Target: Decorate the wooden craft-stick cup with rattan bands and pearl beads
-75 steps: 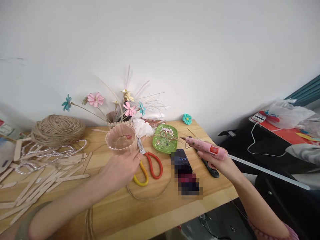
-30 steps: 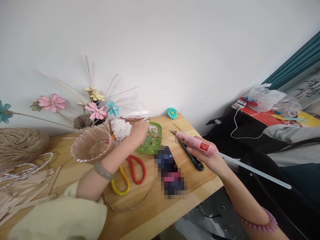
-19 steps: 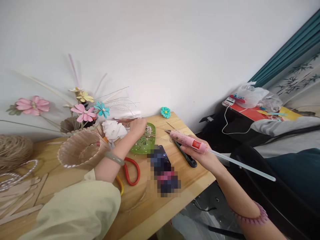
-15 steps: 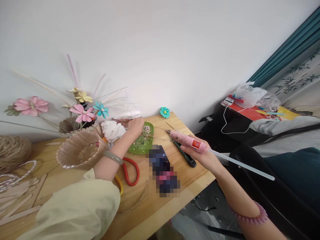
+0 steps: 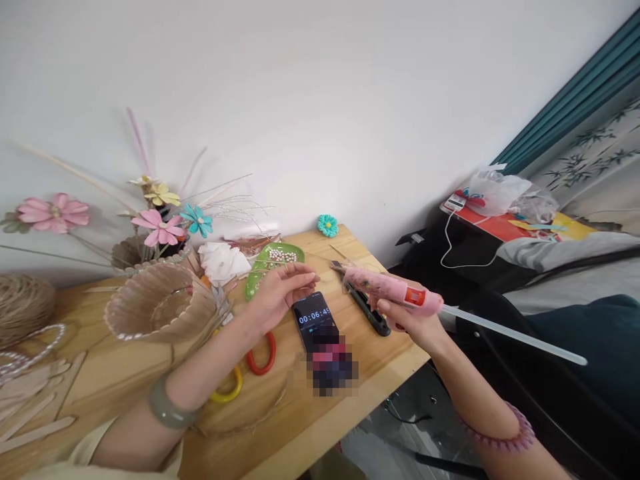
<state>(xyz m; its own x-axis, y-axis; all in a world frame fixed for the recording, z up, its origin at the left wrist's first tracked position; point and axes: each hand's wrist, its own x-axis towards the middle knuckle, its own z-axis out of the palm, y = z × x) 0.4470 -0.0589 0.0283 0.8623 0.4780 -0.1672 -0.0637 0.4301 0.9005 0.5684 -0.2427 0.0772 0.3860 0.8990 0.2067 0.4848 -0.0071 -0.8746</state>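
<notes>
My right hand (image 5: pixel 417 328) is closed around a pink hot glue gun (image 5: pixel 380 285), whose nozzle points left. A long translucent glue stick (image 5: pixel 515 333) juts from its back end. Below the nozzle, a dark-handled utility knife (image 5: pixel 367 310) lies on the table. My left hand (image 5: pixel 280 293) is over the table between the green tray (image 5: pixel 249 285) and the phone (image 5: pixel 313 317), its fingers curled together; whatever they pinch is hidden or too small to tell. White and dark beads (image 5: pixel 281 255) lie in the tray. Scissors with red and yellow handles (image 5: pixel 261 355) rest under my left forearm.
A scalloped basket (image 5: pixel 150 310) and paper-petal flowers (image 5: pixel 160 228) stand at the left, beside a ball of twine (image 5: pixel 25 307), pearl strands and wooden sticks (image 5: pixel 37 433). White crumpled tissue (image 5: pixel 223 262) sits behind. A turquoise flower (image 5: pixel 328 225) stands near the wall.
My left hand has come away from the tray's far side, towards me and right, nearer the phone. The glue gun has shifted slightly right and down in my right hand.
</notes>
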